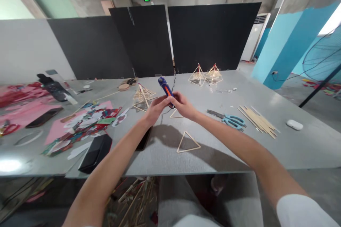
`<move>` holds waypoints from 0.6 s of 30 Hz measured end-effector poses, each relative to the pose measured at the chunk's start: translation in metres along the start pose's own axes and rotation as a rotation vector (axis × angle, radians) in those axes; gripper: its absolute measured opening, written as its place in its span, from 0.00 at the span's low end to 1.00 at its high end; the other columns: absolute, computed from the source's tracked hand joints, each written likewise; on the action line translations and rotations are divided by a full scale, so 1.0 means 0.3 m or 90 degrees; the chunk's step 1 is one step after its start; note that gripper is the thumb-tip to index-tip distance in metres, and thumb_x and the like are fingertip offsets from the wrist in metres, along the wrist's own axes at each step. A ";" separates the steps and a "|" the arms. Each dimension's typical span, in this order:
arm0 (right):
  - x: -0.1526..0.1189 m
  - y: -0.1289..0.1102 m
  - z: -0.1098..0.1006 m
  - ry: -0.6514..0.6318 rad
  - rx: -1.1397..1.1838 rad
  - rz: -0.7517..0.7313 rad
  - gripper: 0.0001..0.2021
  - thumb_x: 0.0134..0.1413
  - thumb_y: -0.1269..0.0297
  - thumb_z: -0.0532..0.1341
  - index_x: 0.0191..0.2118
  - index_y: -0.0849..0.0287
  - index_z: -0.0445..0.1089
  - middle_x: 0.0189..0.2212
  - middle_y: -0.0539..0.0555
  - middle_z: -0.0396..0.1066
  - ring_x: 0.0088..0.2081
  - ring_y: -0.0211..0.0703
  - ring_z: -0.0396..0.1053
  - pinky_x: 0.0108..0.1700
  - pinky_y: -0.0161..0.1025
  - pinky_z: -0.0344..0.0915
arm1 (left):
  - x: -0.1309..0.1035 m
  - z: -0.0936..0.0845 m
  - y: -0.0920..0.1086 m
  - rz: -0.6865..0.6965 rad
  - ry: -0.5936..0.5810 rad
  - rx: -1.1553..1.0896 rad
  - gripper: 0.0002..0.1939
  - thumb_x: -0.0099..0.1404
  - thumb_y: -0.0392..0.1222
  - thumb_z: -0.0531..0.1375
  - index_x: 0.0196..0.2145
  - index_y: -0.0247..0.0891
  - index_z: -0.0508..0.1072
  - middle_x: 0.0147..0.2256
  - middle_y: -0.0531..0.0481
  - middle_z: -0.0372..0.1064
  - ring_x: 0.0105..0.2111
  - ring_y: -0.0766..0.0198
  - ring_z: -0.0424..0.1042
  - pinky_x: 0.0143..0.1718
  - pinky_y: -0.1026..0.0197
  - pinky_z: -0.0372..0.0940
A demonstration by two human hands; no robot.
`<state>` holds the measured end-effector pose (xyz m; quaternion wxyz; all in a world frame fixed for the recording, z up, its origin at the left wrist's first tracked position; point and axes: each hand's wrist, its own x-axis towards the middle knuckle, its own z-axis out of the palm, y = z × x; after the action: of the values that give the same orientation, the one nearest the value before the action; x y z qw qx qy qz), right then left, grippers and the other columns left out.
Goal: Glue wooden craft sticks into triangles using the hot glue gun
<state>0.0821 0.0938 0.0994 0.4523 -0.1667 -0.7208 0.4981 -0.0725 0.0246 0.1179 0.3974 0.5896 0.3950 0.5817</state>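
Observation:
A blue glue gun [165, 87] with an orange strip is held up over the middle of the table, between my two hands. The fingers of my left hand [158, 108] close on its lower part from the left. From the right, my right hand [183, 105] grips the same end. Below my hands, a triangle of thin wooden sticks [178, 150] lies flat on the table. Another stick triangle [176, 115] is partly hidden behind my right hand. Just left of the glue gun stands a stick pyramid [144, 96].
Two lit stick pyramids [197, 76] stand at the back. On the right lie blue-handled scissors [232, 120], loose wooden sticks [257, 120] and a white case [294, 125]. Paper scraps [87, 122], a black case [96, 153] and a dark bottle [54, 88] occupy the left.

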 end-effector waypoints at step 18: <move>-0.385 -0.011 -0.296 -0.451 -0.424 -0.001 0.49 0.54 0.42 0.76 0.75 0.58 0.62 0.71 0.69 0.66 0.71 0.65 0.64 0.74 0.60 0.57 | -0.111 -0.108 -0.182 -0.110 0.028 0.075 0.30 0.59 0.67 0.75 0.41 0.36 0.81 0.25 0.51 0.76 0.26 0.61 0.75 0.35 0.57 0.72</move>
<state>0.2172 0.0628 0.0547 0.1013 -0.1221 -0.9509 0.2658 -0.1054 0.0144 0.0552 0.4017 0.5627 0.4869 0.5338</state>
